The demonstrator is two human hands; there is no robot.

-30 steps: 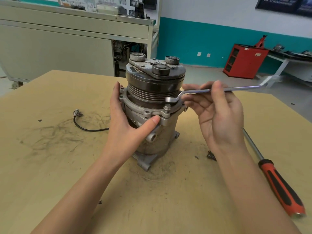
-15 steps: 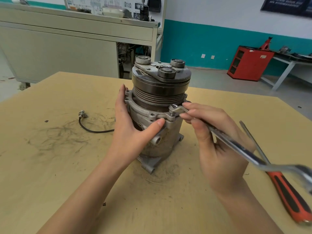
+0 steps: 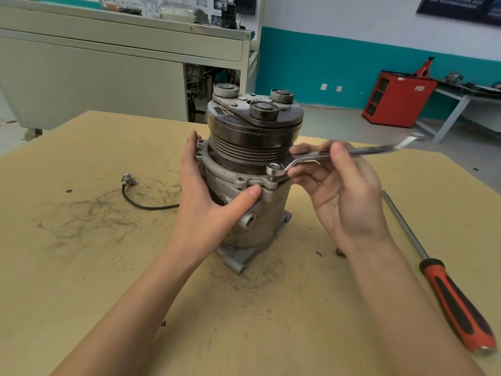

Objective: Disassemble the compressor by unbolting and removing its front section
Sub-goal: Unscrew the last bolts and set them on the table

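Right grip (image 3: 344,191) pinching wrench (image 3: 311,158), ring on bolt (image 3: 273,179), left grip (image 3: 206,196) clasping compressor (image 3: 254,137)

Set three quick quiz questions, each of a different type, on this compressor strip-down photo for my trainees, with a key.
1. True or false: the ring spanner has its ring end over a flange bolt on the compressor.
2. What lies on the table on the person's right? A) hammer B) red-and-black screwdriver C) pliers
3. Fill in: the ___ hand holds the spanner, while the left hand steadies the compressor.
Key: 1 true; 2 B; 3 right hand.
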